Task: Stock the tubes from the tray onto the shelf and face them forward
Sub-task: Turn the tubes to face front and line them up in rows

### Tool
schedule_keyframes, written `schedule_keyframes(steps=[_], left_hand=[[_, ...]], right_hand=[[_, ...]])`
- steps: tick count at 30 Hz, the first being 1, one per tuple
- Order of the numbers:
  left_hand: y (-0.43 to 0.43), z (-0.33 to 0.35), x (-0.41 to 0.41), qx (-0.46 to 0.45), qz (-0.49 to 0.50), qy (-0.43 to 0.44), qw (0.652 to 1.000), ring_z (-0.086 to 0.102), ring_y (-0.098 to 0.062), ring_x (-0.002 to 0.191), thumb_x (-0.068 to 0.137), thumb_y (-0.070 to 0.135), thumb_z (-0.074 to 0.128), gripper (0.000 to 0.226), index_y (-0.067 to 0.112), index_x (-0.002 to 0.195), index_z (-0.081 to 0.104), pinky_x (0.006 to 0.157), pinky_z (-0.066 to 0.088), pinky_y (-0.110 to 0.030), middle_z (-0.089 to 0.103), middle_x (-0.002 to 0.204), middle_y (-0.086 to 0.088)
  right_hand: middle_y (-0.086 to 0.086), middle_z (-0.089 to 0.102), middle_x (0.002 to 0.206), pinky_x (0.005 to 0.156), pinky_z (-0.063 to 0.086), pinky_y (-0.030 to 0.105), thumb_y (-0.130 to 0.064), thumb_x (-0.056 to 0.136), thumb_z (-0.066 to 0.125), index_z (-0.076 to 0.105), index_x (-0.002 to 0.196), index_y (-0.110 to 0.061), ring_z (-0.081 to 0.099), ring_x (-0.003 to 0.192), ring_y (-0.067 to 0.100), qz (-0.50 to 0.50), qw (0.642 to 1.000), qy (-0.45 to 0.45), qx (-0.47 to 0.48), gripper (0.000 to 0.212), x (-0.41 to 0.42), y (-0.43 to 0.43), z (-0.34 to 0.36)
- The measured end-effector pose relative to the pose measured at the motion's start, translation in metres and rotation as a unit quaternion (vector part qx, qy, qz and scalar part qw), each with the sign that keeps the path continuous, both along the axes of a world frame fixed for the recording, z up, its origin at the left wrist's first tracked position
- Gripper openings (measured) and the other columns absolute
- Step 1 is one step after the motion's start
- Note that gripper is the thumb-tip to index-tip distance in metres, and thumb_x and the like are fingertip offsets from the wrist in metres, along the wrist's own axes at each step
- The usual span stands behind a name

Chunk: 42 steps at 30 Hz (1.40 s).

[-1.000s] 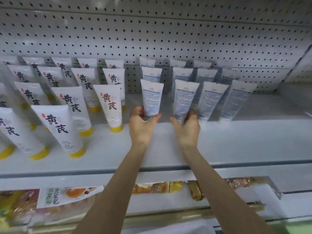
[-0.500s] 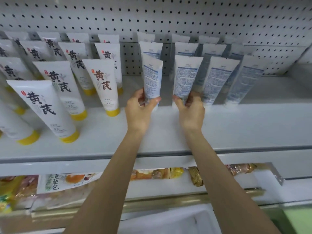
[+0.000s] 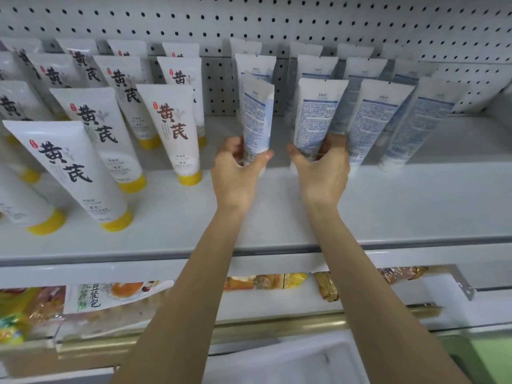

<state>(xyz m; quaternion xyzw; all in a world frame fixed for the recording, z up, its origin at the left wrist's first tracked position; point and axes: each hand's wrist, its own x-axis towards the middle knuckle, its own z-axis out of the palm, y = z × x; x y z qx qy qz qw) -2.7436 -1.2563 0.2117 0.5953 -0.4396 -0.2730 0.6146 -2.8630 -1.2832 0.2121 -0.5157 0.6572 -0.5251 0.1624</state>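
Observation:
Two white tubes with blue print stand cap-down near the middle of the white shelf (image 3: 277, 217). My left hand (image 3: 238, 173) grips the lower end of the left tube (image 3: 257, 117), which is turned partly edge-on. My right hand (image 3: 322, 173) holds the bottom of the right tube (image 3: 318, 115), whose small-print back side shows. More blue-print tubes (image 3: 379, 120) stand in rows to the right and behind, backs facing out. A white tray (image 3: 291, 361) lies low in view between my forearms.
Rows of white tubes with yellow caps (image 3: 174, 134) and bold dark characters fill the shelf's left half, fronts facing out. A pegboard wall (image 3: 277, 23) backs the shelf. Packaged snacks (image 3: 110, 297) lie on the lower shelf. Bare shelf surface lies in front of my hands.
The left tube has twisted in my left hand from flat-on to partly edge-on. Both hands kept their hold on the tube bases; the view moved closer and lower.

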Motion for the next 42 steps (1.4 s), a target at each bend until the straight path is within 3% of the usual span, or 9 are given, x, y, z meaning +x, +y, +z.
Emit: schedule_keyframes(steps=[8, 12, 17, 23, 26, 32, 34, 37, 42], left_hand=[[0.005, -0.003, 0.001, -0.006, -0.047, 0.000, 0.999, 0.066, -0.010, 0.092, 0.068, 0.036, 0.069, 0.053, 0.019, 0.118, 0.063, 0.089, 0.053, -0.033, 0.071, 0.103, 0.003], [0.001, -0.002, -0.003, -0.002, -0.026, 0.004, 1.000, 0.065, -0.016, 0.092, 0.055, 0.047, 0.073, 0.062, 0.020, 0.109, 0.060, 0.084, 0.054, -0.036, 0.066, 0.108, -0.004], [-0.002, -0.005, 0.000, -0.014, -0.007, 0.008, 1.000, 0.064, -0.017, 0.085, 0.068, 0.023, 0.081, 0.033, 0.033, 0.085, 0.055, 0.082, 0.054, -0.037, 0.066, 0.098, -0.006], [0.003, -0.007, 0.001, -0.045, -0.039, 0.038, 0.998, 0.065, -0.005, 0.091, 0.080, 0.006, 0.071, 0.039, 0.024, 0.113, 0.060, 0.083, 0.050, -0.019, 0.068, 0.102, 0.009], [0.004, -0.004, -0.001, -0.043, -0.042, 0.063, 0.996, 0.063, 0.009, 0.084, 0.080, 0.002, 0.070, 0.044, 0.025, 0.113, 0.054, 0.077, 0.047, -0.010, 0.064, 0.097, 0.021], [-0.003, -0.006, 0.001, -0.022, -0.016, 0.010, 1.000, 0.064, -0.010, 0.086, 0.073, 0.015, 0.079, 0.035, 0.020, 0.102, 0.061, 0.079, 0.054, -0.025, 0.065, 0.107, -0.008], [-0.002, -0.006, 0.002, -0.017, -0.021, 0.006, 1.000, 0.064, -0.008, 0.084, 0.074, 0.017, 0.078, 0.034, 0.019, 0.105, 0.064, 0.076, 0.052, -0.018, 0.066, 0.107, -0.008], [0.002, -0.006, 0.003, -0.019, -0.033, 0.020, 0.999, 0.067, -0.010, 0.089, 0.069, 0.027, 0.073, 0.035, 0.026, 0.103, 0.064, 0.083, 0.052, -0.025, 0.070, 0.101, 0.000], [0.001, -0.006, 0.001, 0.001, -0.026, 0.026, 0.999, 0.066, -0.010, 0.094, 0.077, 0.015, 0.076, 0.035, 0.024, 0.106, 0.059, 0.088, 0.053, -0.032, 0.070, 0.100, 0.007]], right_hand=[[-0.007, 0.064, 0.111, 0.076, 0.035, 0.013, -0.027, 0.082, 0.073, 0.049, 0.123, -0.017, 0.057, 0.095, 0.009, 0.068, 0.996, -0.057, 0.006, 0.049, -0.005, 0.013, 0.005], [-0.001, 0.063, 0.115, 0.084, 0.043, 0.022, -0.025, 0.080, 0.075, 0.047, 0.123, -0.015, 0.060, 0.103, 0.015, 0.082, 0.994, -0.072, -0.007, 0.052, -0.003, 0.009, 0.003], [0.003, 0.061, 0.107, 0.078, 0.043, 0.023, -0.027, 0.076, 0.078, 0.053, 0.116, -0.013, 0.059, 0.094, 0.019, 0.070, 0.995, -0.066, -0.030, 0.049, -0.004, 0.005, 0.003], [-0.007, 0.061, 0.100, 0.069, 0.036, 0.001, -0.019, 0.087, 0.067, 0.054, 0.109, -0.023, 0.056, 0.089, 0.008, 0.109, 0.991, -0.065, -0.031, 0.026, -0.005, 0.009, 0.003], [-0.006, 0.062, 0.103, 0.070, 0.036, 0.001, -0.020, 0.089, 0.064, 0.055, 0.113, -0.023, 0.056, 0.091, 0.008, 0.131, 0.990, -0.056, -0.020, 0.026, -0.004, 0.008, 0.002], [0.006, 0.060, 0.106, 0.073, 0.040, 0.017, -0.025, 0.077, 0.077, 0.049, 0.102, -0.022, 0.056, 0.085, 0.013, 0.101, 0.993, -0.061, -0.018, 0.037, -0.003, 0.001, 0.001], [0.007, 0.061, 0.104, 0.068, 0.039, 0.012, -0.022, 0.078, 0.076, 0.049, 0.099, -0.022, 0.056, 0.080, 0.008, 0.101, 0.993, -0.056, -0.010, 0.034, -0.003, 0.000, 0.001], [-0.001, 0.062, 0.097, 0.063, 0.038, 0.002, -0.018, 0.083, 0.071, 0.051, 0.100, -0.020, 0.055, 0.074, -0.003, 0.120, 0.991, -0.063, -0.006, 0.025, -0.005, 0.004, 0.001], [-0.004, 0.062, 0.102, 0.067, 0.039, 0.000, -0.016, 0.086, 0.068, 0.053, 0.115, -0.013, 0.056, 0.086, 0.007, 0.157, 0.984, -0.088, -0.007, 0.033, -0.005, 0.006, 0.002]])
